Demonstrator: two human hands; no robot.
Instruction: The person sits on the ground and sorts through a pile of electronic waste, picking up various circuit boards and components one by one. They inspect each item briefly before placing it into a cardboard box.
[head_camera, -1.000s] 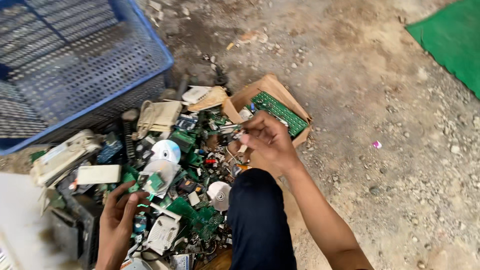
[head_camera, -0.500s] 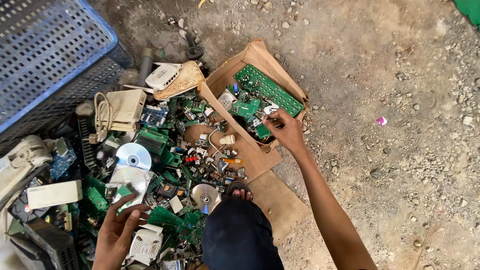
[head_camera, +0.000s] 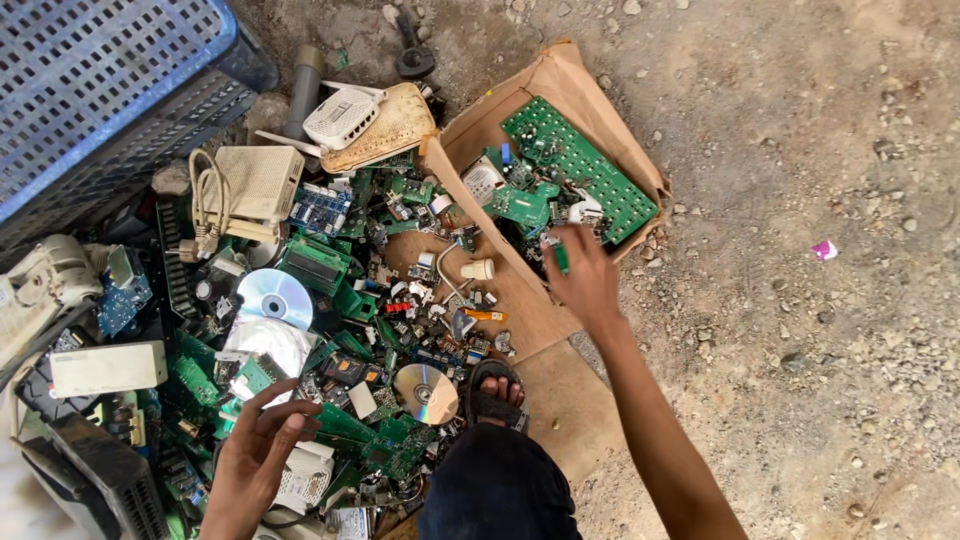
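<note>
The left hand (head_camera: 252, 462), nearest, hovers with fingers spread and loosely curled over the pile of green circuit boards (head_camera: 345, 420), gripping nothing. Beyond, the right hand (head_camera: 585, 278) reaches over the cardboard box (head_camera: 575, 85), fingers half open, seemingly pinching a small green scrap (head_camera: 562, 258); how firmly I cannot tell. Such a fragment is probably light, stiff and sharp-edged, best held by its rims. The large green board (head_camera: 580, 165) lies inside the box.

The right hand (head_camera: 585, 275) reaches forward on a straight, outstretched arm, fingers loosely curled, back facing up. The left hand (head_camera: 250, 460) stays low and near, fingers spread and bent, wrist angled inward
</note>
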